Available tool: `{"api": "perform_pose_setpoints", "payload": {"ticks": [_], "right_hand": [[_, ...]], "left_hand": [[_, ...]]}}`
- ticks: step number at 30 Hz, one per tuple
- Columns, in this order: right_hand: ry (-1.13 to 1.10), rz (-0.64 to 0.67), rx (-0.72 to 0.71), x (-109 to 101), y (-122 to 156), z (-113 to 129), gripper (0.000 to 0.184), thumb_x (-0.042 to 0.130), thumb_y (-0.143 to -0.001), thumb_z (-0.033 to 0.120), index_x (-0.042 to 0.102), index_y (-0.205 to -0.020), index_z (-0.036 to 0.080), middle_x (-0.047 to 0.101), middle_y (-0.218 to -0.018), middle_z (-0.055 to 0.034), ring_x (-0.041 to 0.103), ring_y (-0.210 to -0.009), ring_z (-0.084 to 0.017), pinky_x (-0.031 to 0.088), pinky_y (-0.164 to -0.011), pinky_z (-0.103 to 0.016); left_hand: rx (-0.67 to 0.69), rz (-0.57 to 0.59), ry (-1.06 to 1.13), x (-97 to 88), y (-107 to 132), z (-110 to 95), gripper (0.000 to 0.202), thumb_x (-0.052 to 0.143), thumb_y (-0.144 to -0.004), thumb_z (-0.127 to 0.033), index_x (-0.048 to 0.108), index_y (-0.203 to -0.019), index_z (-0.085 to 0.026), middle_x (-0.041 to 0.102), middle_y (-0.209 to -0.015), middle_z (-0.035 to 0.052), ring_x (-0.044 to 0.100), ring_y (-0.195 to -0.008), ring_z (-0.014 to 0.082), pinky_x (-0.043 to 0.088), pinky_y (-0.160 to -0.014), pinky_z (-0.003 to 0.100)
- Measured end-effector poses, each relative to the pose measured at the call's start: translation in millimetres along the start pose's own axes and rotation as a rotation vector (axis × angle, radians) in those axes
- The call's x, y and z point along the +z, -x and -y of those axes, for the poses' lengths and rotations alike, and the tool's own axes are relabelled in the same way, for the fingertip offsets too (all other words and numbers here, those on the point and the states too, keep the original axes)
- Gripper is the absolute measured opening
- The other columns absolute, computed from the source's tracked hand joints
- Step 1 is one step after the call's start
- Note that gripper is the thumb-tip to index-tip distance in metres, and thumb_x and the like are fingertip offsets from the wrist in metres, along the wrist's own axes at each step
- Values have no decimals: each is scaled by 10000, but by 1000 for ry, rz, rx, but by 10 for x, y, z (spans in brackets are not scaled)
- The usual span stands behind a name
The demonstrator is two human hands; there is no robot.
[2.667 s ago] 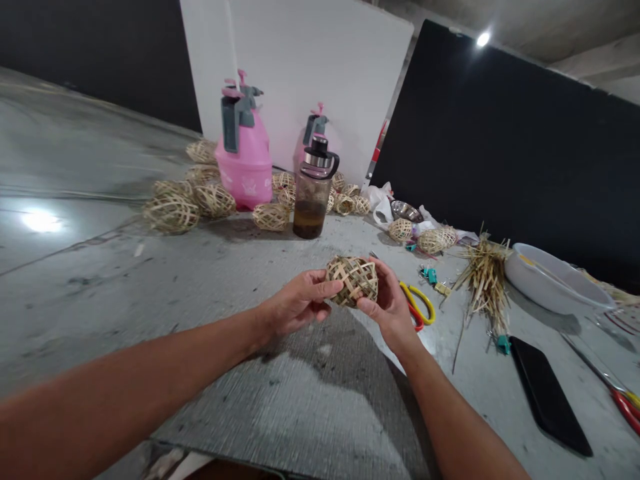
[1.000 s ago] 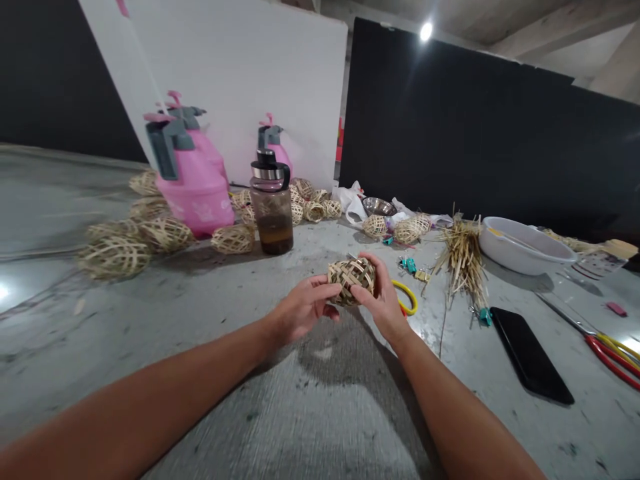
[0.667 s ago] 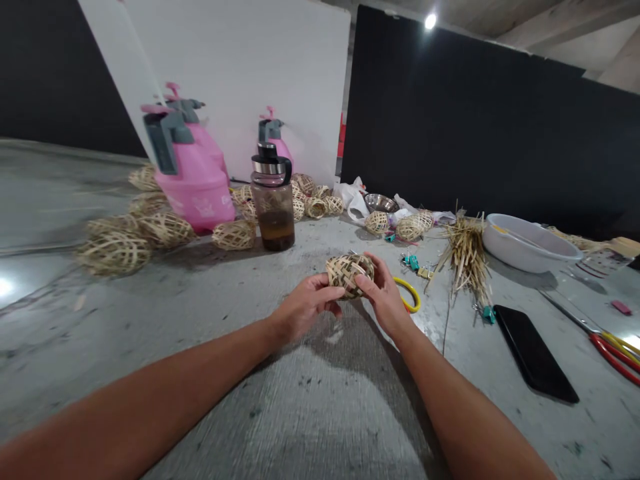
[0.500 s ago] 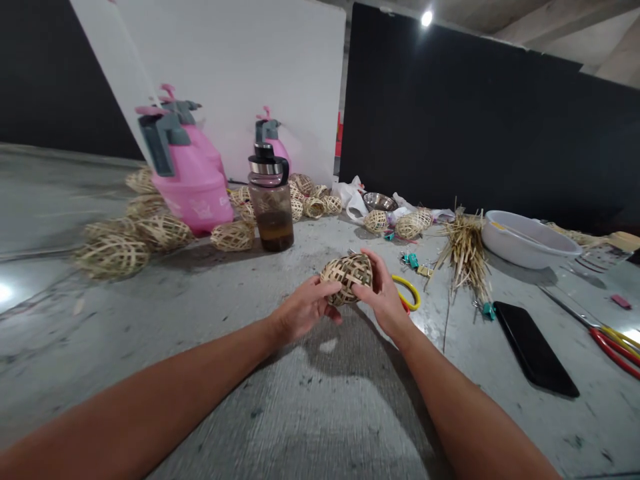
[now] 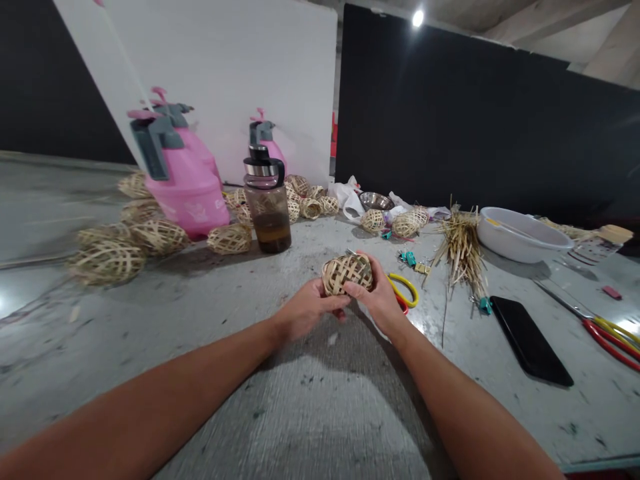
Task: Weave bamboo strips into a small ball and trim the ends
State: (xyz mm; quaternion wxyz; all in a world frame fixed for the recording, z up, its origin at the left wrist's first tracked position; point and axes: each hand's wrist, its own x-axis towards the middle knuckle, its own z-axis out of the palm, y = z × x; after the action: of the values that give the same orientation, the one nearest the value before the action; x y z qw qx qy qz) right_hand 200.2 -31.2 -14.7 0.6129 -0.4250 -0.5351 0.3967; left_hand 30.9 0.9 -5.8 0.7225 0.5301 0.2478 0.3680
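Observation:
A small egg-shaped woven bamboo ball (image 5: 345, 272) is held between my two hands just above the grey table. My left hand (image 5: 313, 305) closes on its left and lower side, the thumb lying along the bottom edge. On the right, my right hand (image 5: 377, 293) wraps round it, with the thumb pressed on the near face and the fingers mostly hidden behind. Partly covered by my right hand lies a pair of scissors with yellow and red handles (image 5: 407, 288).
A dark-lidded bottle (image 5: 270, 213) and pink spray bottles (image 5: 187, 190) stand left among several woven balls (image 5: 107, 261). To the right are green clips (image 5: 407, 258), bamboo strips (image 5: 460, 247), a white basin (image 5: 520, 243), a black phone (image 5: 530, 340) and more scissors (image 5: 607, 333).
The woven ball has turned slightly in my hands. My left thumb has slid from its face down to its lower edge. The whole view has shifted a little.

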Motion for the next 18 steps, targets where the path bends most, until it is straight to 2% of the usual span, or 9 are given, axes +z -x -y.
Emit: {"api": "perform_pose_setpoints", "payload": {"ticks": [3,7,12,16,18], "right_hand": [[-22,8,-6,-5,15,58,731,930,-724,483,611,-1355,298,716,-1271,-56,671,-1168,-273,549,-1064,-423],[-43,-28,17,-11,-6,75,708,929,-703,485,634,-1316,288,732,-1200,-50,664,-1150,-276,554,-1037,-415],[-96,-26,30,-10,-26,47,705,921,-719,488,622,-1326,290,718,-1233,-58,658,-1167,-287,541,-1052,-427],[-5,-3,-32,-13,0,92,743,913,-747,510,598,-1381,287,703,-1264,-68,651,-1192,-288,525,-1088,-437],[8,10,-65,-13,15,118,809,913,-751,525,561,-1444,300,668,-1353,-76,645,-1226,-285,513,-1117,-442]], "left_hand": [[9,15,103,-4,32,-46,293,859,-734,-351,793,-978,-204,749,-1058,105,625,-833,212,584,-585,278],[23,58,108,11,62,-88,250,835,-768,-366,796,-936,-185,750,-1071,115,615,-821,202,608,-594,283],[28,56,120,15,68,-97,247,817,-772,-363,808,-969,-214,759,-1089,112,649,-878,230,617,-618,298],[10,39,183,2,37,-91,224,816,-760,-334,793,-943,-207,749,-1084,106,627,-824,199,605,-582,270],[25,34,186,7,27,-82,193,820,-751,-308,778,-902,-195,740,-1026,95,619,-794,184,600,-583,261]]}}
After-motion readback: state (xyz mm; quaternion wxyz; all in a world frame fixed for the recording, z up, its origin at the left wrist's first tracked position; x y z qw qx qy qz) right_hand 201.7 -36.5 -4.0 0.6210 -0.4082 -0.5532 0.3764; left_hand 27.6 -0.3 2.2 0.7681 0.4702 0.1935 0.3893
